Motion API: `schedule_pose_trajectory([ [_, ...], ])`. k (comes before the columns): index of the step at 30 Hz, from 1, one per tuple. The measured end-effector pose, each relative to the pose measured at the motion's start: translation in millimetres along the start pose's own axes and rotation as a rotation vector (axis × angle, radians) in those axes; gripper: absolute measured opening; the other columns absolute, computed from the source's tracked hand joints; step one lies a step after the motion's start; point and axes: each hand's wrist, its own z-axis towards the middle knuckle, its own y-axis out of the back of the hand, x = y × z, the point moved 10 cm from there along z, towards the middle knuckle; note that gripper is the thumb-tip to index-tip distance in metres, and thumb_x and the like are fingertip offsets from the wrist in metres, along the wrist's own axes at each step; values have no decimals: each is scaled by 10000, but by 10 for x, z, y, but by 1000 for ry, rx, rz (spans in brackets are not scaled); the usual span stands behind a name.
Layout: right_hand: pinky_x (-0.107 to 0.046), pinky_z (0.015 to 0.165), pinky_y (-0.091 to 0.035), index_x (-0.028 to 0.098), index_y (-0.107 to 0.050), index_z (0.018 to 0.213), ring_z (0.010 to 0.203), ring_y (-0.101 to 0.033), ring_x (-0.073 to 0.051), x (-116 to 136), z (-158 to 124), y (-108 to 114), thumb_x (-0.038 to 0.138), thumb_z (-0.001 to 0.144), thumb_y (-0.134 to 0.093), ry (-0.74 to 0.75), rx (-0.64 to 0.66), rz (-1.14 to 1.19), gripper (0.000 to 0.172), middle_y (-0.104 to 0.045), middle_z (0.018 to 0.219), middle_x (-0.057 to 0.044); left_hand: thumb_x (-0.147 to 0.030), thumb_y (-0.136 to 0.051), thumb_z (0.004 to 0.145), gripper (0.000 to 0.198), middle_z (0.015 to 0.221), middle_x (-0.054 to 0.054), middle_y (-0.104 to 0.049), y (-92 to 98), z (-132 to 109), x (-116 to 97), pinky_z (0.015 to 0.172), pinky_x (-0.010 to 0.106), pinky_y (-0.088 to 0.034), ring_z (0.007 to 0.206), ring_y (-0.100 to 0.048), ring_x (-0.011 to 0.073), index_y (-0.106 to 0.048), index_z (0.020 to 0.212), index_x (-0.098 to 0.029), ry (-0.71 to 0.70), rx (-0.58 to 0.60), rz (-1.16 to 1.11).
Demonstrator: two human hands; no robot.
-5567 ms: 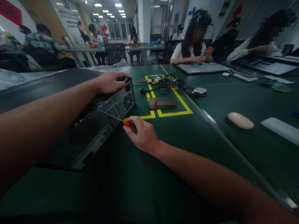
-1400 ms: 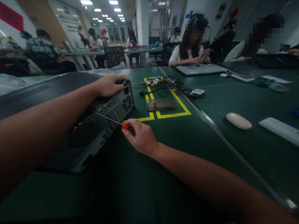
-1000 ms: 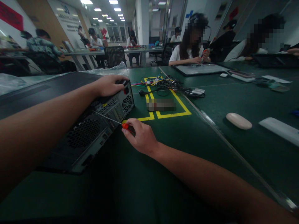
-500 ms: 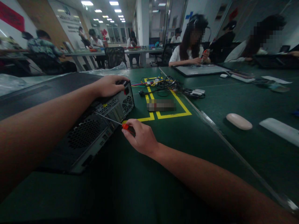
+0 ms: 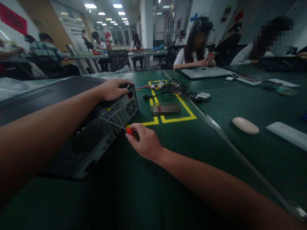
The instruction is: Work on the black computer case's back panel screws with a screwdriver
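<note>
A dark computer case (image 5: pixel 55 84) lies on its side at the left, its rear panel with vents and slots facing me. My left hand (image 5: pixel 112 89) grips the case's upper rear corner, thumb beside a red switch (image 5: pixel 129 95) and fingers over the edge. In my right hand (image 5: pixel 145 140) is a screwdriver (image 5: pixel 129 130) with an orange handle, pinched between thumb and fingers. Its long thin shaft reaches leftward to the rear panel, near a small yellow label (image 5: pixel 107 109). Whether the tip sits in a screw is too small to tell.
Bundled cables (image 5: pixel 172 86) and a blurred-out flat object (image 5: pixel 165 109) lie by yellow tape (image 5: pixel 178 120) on the green table. Farther right are a pinkish oval case (image 5: pixel 245 125) and a white bar (image 5: pixel 289 132). Clear plastic (image 5: pixel 112 73) lies behind the case. People sit opposite.
Both hands keep nearly the same places, the left on the case and the right on the screwdriver. The view has shifted very slightly.
</note>
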Motion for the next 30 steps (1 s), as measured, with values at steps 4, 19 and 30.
schedule_pose_trajectory([
  [4, -347, 861, -581, 213, -575, 1217, 1004, -748, -210, -1, 4, -1, 437, 1057, -525, -8, 9, 1, 280, -758, 1118, -84, -497, -515, 790, 720, 1365, 88, -702, 4, -1, -13, 1107, 469, -454, 1233, -626, 357, -663, 1455, -264, -13, -8, -4],
  [19, -321, 860, -572, 222, -578, 1222, 975, -748, -192, -5, -2, 0, 419, 1057, -536, -9, -15, 3, 260, -756, 1106, -72, -503, -489, 815, 748, 1402, 118, -678, -12, 2, -35, 1102, 447, -451, 1248, -626, 352, -634, 1485, -203, -29, 34, 11],
  [30, -324, 843, -571, 217, -581, 1216, 975, -756, -199, -6, -7, 7, 421, 1056, -537, -4, -19, -7, 263, -763, 1106, -80, -480, -488, 819, 732, 1410, 107, -677, -11, 3, -41, 1110, 428, -442, 1282, -616, 347, -635, 1485, -214, -32, 33, 22],
])
